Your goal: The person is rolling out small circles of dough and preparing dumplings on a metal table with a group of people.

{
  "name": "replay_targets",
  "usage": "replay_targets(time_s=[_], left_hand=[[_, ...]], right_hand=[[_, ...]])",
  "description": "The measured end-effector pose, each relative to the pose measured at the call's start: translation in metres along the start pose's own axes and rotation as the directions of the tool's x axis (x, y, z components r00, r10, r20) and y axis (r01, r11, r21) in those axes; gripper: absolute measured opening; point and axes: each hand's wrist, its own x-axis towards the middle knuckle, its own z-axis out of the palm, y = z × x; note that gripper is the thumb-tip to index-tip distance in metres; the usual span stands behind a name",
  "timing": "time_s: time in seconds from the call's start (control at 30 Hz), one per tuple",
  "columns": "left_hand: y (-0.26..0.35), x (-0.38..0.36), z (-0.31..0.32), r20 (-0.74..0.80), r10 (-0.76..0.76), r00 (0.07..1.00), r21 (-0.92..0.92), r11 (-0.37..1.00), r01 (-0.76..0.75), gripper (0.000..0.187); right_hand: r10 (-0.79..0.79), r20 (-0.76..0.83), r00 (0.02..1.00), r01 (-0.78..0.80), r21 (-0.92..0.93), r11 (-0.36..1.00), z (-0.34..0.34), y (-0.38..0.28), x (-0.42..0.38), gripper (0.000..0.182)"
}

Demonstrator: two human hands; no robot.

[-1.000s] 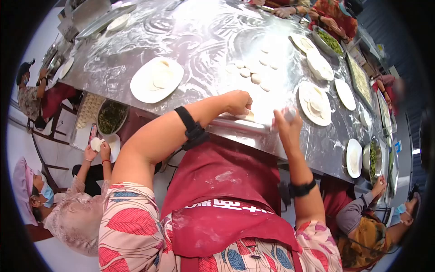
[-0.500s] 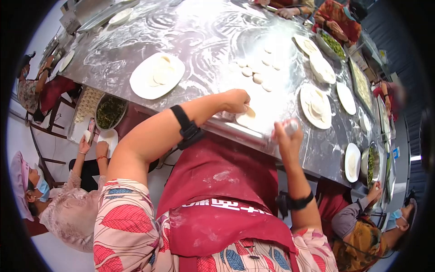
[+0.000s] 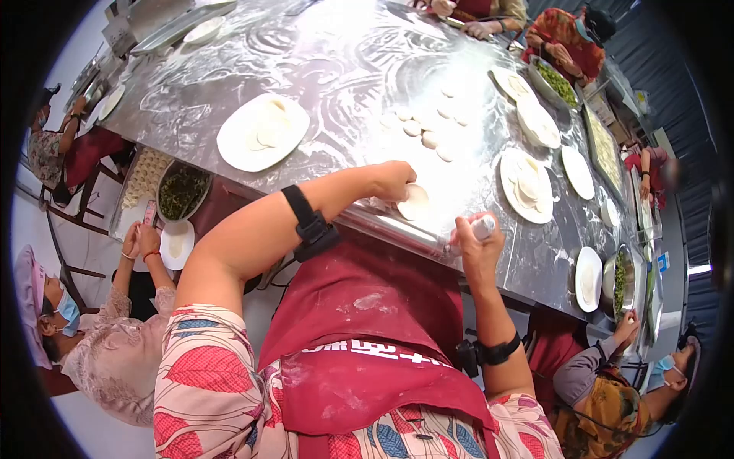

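Observation:
Near the table's front edge, my left hand (image 3: 396, 182) pinches the edge of a thin round dough wrapper (image 3: 414, 203) on the floured metal table (image 3: 336, 115). To its right, my right hand (image 3: 479, 243) is wrapped round a rolling pin (image 3: 484, 226), whose pale end shows above the fingers. The pin is apart from the wrapper. Several small dough pieces (image 3: 429, 140) lie beyond my hands. A white plate with flat wrappers (image 3: 264, 134) is at the left, and another plate with stacked wrappers (image 3: 527, 186) is at the right.
A person (image 3: 99, 329) at the lower left works beside a bowl of green filling (image 3: 183, 190) and a tray of dumplings (image 3: 147, 177). Another person (image 3: 619, 390) is at the lower right, near a plate (image 3: 589, 278). More people, plates and bowls line the far right side.
The wrapper by my left hand shows more of its round face. My right hand and the rolling pin have shifted slightly left and down. The lower-left person's hands have come together.

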Motion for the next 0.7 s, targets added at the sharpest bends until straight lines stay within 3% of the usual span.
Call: replay_targets(time_s=[0.03, 0.07, 0.17, 0.2, 0.3, 0.33, 0.43, 0.53, 0.63, 0.7], left_hand=[[0.002, -0.003, 0.002, 0.029, -0.002, 1.000, -0.035, 0.999, 0.003, 0.018], [0.006, -0.002, 0.002, 0.033, 0.049, 0.998, 0.047, 0.998, -0.051, 0.019], [0.012, 0.011, 0.007, -0.102, -0.012, 0.995, 0.077, 0.997, 0.019, 0.020], [0.018, 0.013, 0.004, -0.106, -0.030, 0.994, 0.080, 0.996, 0.039, 0.023], [0.025, 0.008, 0.002, 0.002, -0.073, 0.997, 0.039, 0.997, 0.073, 0.023], [0.014, 0.011, 0.007, -0.031, 0.027, 0.999, 0.154, 0.988, -0.022, 0.022], [0.001, 0.007, 0.007, -0.052, 0.036, 0.998, 0.071, 0.997, -0.032, 0.021], [0.005, 0.003, 0.006, -0.005, -0.002, 1.000, 0.069, 0.998, 0.003, 0.022], [0.012, 0.010, 0.006, -0.050, -0.052, 0.997, 0.070, 0.996, 0.055, 0.023], [0.012, 0.017, 0.007, -0.074, -0.072, 0.995, 0.033, 0.997, 0.074, 0.023]], right_hand=[[-0.017, -0.005, 1.000, 0.016, -0.043, 0.999, 0.000, 0.001, 0.005, 0.015], [-0.016, 0.004, 1.000, 0.016, -0.050, 0.999, 0.003, 0.002, 0.019, 0.015], [-0.064, 0.011, 0.998, 0.065, -0.138, 0.988, 0.019, 0.007, 0.070, 0.015], [-0.092, 0.002, 0.996, 0.092, -0.032, 0.995, 0.025, 0.010, 0.076, 0.016], [-0.091, 0.015, 0.996, 0.092, -0.141, 0.986, 0.011, 0.009, 0.056, 0.015], [-0.056, 0.029, 0.998, 0.060, -0.154, 0.986, 0.004, 0.010, 0.041, 0.015], [0.025, 0.014, 1.000, -0.025, 0.026, 0.999, -0.003, 0.006, -0.002, 0.014], [-0.006, -0.005, 1.000, 0.005, -0.098, 0.995, 0.004, 0.002, 0.027, 0.015], [-0.106, -0.026, 0.994, 0.101, -0.137, 0.985, 0.022, 0.010, 0.072, 0.017], [-0.074, -0.028, 0.997, 0.070, -0.110, 0.991, 0.020, 0.008, 0.066, 0.017]])
